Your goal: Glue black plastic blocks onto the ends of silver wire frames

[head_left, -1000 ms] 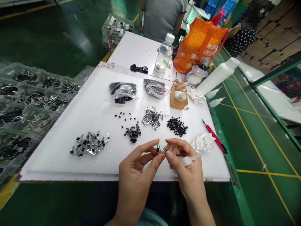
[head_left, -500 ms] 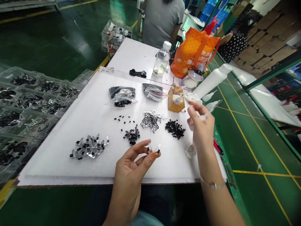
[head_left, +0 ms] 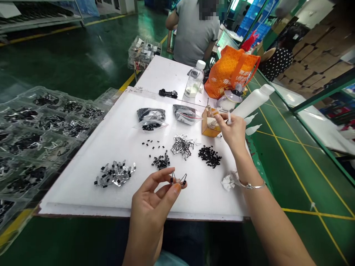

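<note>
Bent metal lead piece (head_left: 177, 179), with a small black block at each end, sits in the left hand (head_left: 149, 210), front-left of the cardboard box (head_left: 210, 125). The left fingers (head_left: 158, 178) are closed narrow on it; the exact grip point is too small to make out. The right hand (head_left: 231, 133) is just beside the box, its fingers (head_left: 222, 119) closed narrow on a slim white plastic applicator (head_left: 229, 117).

Left of the box lie loose metal leads (head_left: 182, 146), black blocks (head_left: 210, 156) and two zip bags (head_left: 184, 114) on the white counter (head_left: 119, 147). Crumpled white tissue (head_left: 227, 182) lies in front of the box. Behind it, an orange bag (head_left: 230, 70) bears printed characters too blurred to read; a clear bottle (head_left: 195, 84) shows no legible label. Plastic trays of parts (head_left: 47, 125) stand left of the counter on a green floor (head_left: 63, 62) with yellow lines. A seated co-worker (head_left: 194, 40) is beyond the box.
</note>
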Available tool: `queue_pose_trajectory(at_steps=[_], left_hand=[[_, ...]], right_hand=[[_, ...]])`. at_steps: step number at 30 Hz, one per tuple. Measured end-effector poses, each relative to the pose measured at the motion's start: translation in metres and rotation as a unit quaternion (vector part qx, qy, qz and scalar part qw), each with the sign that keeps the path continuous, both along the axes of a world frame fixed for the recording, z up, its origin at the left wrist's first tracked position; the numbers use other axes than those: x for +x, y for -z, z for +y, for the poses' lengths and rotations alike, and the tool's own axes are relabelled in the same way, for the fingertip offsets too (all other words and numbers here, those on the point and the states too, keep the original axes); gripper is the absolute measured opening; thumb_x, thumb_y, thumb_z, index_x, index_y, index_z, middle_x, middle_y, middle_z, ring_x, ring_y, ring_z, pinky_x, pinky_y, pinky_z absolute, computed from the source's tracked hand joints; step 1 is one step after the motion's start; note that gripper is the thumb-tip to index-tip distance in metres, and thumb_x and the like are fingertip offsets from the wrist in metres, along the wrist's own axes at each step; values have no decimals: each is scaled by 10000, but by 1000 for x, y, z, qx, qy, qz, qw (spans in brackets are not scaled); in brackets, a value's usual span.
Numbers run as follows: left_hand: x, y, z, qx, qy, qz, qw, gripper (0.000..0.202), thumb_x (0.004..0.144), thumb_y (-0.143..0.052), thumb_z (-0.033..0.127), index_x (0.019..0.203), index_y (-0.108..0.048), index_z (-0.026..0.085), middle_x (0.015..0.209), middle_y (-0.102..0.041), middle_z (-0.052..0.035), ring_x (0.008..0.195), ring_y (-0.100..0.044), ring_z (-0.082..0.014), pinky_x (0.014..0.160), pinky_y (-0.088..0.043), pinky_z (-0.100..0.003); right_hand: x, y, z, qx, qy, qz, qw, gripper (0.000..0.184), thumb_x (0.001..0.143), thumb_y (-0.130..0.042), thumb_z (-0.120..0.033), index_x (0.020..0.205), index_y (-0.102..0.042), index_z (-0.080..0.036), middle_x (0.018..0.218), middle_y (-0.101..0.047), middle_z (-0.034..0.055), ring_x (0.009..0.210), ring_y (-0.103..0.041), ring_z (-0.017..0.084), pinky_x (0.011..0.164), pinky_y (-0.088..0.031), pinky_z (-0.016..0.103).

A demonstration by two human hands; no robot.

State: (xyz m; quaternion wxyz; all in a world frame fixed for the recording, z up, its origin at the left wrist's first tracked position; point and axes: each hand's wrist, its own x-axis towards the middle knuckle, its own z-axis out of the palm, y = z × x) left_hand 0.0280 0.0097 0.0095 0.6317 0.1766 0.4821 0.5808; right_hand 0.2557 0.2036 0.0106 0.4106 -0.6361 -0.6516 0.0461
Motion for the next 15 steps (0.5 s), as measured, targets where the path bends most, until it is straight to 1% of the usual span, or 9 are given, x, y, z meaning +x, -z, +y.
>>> queue_pose_trajectory(at_steps=[3,5,6,7,8,9,10,12,15], left_hand=[[1,2,-4,31,-14,31,999,247,790,-901,274,1012,-793,252,896,-825,8,884,-808,-140,799,-620,-138],[2,3,-8,46,-28,62,997,230,802,-890,260,1010,-792,252,915,-835,3,890,-809,-145,803,-625,-142],[2,3,-10,52,-33,78,995,228,806,-886,259,1013,-792,250,923,-840,-3,895,-811,-151,803,-630,-148],[2,3,-12,55,-37,93,993,226,810,-881,260,1017,-791,249,931,-845,-11,898,-812,-159,803,-635,-156],[3,4,-13,58,-38,106,992,223,816,-875,261,1022,-790,248,943,-848,-19,903,-814,-166,806,-640,-165],[4,3,-14,61,-38,118,990,220,822,-870,260,1026,-789,249,954,-850,-24,906,-815,-171,808,-642,-169],[4,3,-14,64,-37,128,989,214,828,-863,257,1028,-789,252,963,-851,-26,909,-816,-172,813,-642,-170],[6,3,-14,70,-39,144,986,195,837,-852,244,1021,-791,265,967,-850,-17,908,-815,-164,821,-638,-163],[8,1,-13,83,-37,158,983,181,845,-839,221,1008,-796,288,969,-849,0,901,-811,-150,817,-633,-149]], right_hand=[[-5,-7,-11,50,21,32,998,226,916,-671,-354,774,-721,-185,699,-673,43,660,-565,202,668,-399,342],[-15,-17,-34,128,59,76,987,239,982,-575,-371,878,-699,-194,830,-686,66,735,-592,211,681,-417,343],[-21,-22,-49,163,72,112,978,247,1004,-543,-387,910,-682,-206,856,-671,62,728,-587,203,661,-417,335],[-29,-28,-67,177,71,146,971,244,1013,-535,-402,913,-666,-221,822,-639,34,637,-539,172,591,-390,313],[-36,-33,-86,169,38,242,955,220,994,-590,-397,868,-657,-229,765,-602,3,535,-446,134,518,-328,294],[-43,-37,-104,117,-17,325,938,230,982,-628,-401,831,-655,-230,721,-576,-19,478,-379,105,483,-301,286],[-49,-40,-121,49,-67,372,925,251,978,-650,-421,817,-665,-229,707,-571,-26,456,-354,86,472,-314,282],[-57,-41,-147,6,-97,411,907,262,971,-680,-430,804,-694,-228,676,-569,-32,440,-353,66,455,-331,271],[-60,-37,-162,6,-85,417,905,265,950,-717,-434,785,-719,-227,684,-604,-20,458,-401,62,431,-331,253]])
